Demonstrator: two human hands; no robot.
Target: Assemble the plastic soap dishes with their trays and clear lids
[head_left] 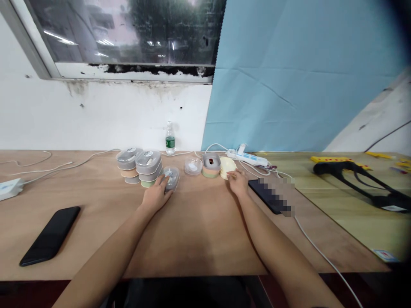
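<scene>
My left hand [156, 196] grips a small round container with a clear grey lid [170, 178] on the wooden table [199, 239]. Just behind it stand two stacks of lidded plastic containers [129, 159] [148, 162], with peach and green bases showing. My right hand [238, 182] rests with its fingertips against a pile of pale yellow round lids [227, 167]. Beside that pile sits a short green and peach stack with a grey lid [211, 165]. A single clear round lid [193, 166] lies between the hands.
A black phone [49, 236] lies at the table's left, and another [266, 196] lies right of my right hand, partly pixelated. A power strip [247, 158], white cables and a water bottle [170, 138] stand along the back. A black-and-yellow object [340, 171] lies on the right-hand table.
</scene>
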